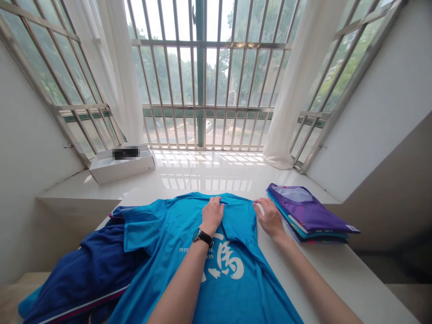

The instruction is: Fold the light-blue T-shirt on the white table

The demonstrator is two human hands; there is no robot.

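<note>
A blue T-shirt point(189, 225) with white lettering lies spread on the white table, its collar toward the window. Its right side is folded inward over the back, while the left sleeve lies out flat. My left hand point(212, 216), with a black watch on the wrist, has its fingers closed on the cloth just below the collar. At the folded right edge near the shoulder, my right hand point(269, 216) pinches the fabric between thumb and fingers. The exact grip of the left fingertips is partly hidden by the hand.
A stack of folded shirts point(310, 211), purple on top, sits at the right. Dark blue clothing point(91, 256) lies heaped at the left. An open white box point(123, 168) stands on the sill point(202, 173) before the barred window. White curtains point(293, 99) hang on both sides.
</note>
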